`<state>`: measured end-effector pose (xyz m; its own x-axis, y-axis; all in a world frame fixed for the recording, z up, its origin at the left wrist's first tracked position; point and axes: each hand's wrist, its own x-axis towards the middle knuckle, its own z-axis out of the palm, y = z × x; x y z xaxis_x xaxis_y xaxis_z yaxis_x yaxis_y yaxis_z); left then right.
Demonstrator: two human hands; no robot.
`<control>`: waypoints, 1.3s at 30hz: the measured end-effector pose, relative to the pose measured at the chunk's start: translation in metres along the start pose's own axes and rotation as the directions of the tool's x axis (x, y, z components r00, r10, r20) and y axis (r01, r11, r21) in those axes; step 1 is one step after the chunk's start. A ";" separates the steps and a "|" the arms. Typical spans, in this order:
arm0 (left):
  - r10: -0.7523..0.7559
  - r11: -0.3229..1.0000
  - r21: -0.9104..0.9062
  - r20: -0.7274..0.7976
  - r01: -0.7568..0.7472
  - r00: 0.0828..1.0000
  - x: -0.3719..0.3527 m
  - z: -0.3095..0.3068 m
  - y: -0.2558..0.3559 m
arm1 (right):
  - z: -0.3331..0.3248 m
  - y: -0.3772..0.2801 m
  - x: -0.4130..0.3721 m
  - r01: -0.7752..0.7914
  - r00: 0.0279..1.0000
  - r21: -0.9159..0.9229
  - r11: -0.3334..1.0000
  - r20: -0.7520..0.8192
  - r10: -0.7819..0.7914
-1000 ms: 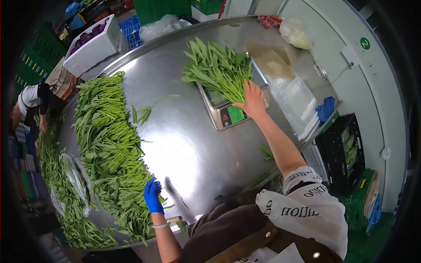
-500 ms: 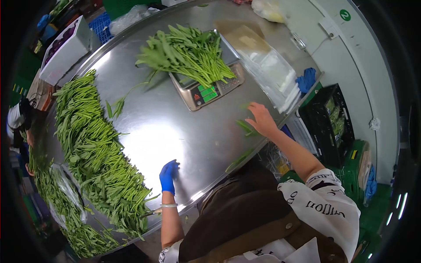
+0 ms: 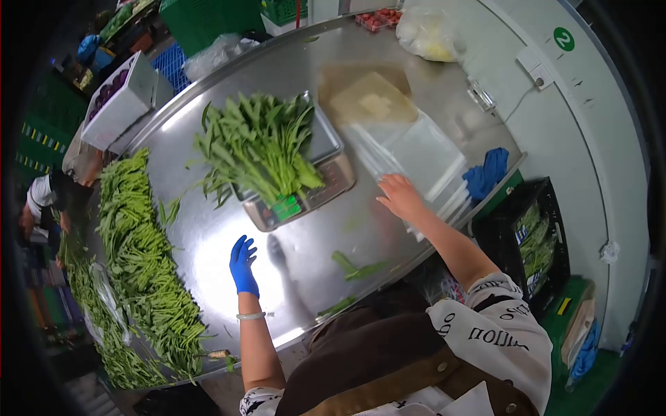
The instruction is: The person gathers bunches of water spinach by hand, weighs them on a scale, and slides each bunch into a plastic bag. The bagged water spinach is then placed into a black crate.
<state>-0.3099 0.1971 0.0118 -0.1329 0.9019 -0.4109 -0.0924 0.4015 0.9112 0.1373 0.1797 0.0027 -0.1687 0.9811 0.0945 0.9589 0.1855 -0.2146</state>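
My left hand (image 3: 243, 269), in a blue glove, is raised over the steel table with its fingers apart and nothing in it. It is closest to the front left corner of a digital scale (image 3: 336, 179). A bunch of leafy greens (image 3: 260, 145) lies on the scale's metal pan, stems toward me, partly covering the green display. My bare right hand (image 3: 402, 197) hovers open at the near end of a stack of clear plastic bags (image 3: 427, 149). Loose leaves (image 3: 355, 267) lie on the table between my hands and its front edge.
A long row of stemmed greens (image 3: 149, 263) runs down the table's left side. A wooden handle (image 3: 219, 354) shows at its near end. A crumpled blue glove (image 3: 488, 172) lies at the right edge, above a black crate (image 3: 538, 236). Another person (image 3: 59, 201) stands far left.
My left hand has moved forward toward the scale and its fingers have spread. My right hand has shifted toward the plastic bags. The view has tilted, so the scale appears lower and further left.
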 end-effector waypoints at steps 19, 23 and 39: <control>-0.081 0.989 0.097 -0.289 0.114 0.954 -0.055 0.043 -0.031 | 0.063 0.235 0.178 0.120 0.989 -0.608 0.785 0.138 -0.044; 0.108 0.990 0.127 -0.371 -0.065 0.922 0.001 0.056 0.019 | 0.025 0.185 0.167 0.242 0.884 -0.471 0.848 0.468 0.008; 0.443 0.733 0.639 -0.188 -0.233 0.877 0.121 0.168 0.020 | -0.006 -0.045 0.024 0.118 0.847 0.091 0.989 0.510 -0.148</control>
<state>-0.1622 0.3409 -0.0146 -0.3428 0.9387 0.0375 0.5935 0.1854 0.7832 0.0910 0.1942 0.0204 -0.4008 0.8317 -0.3841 0.9077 0.3037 -0.2895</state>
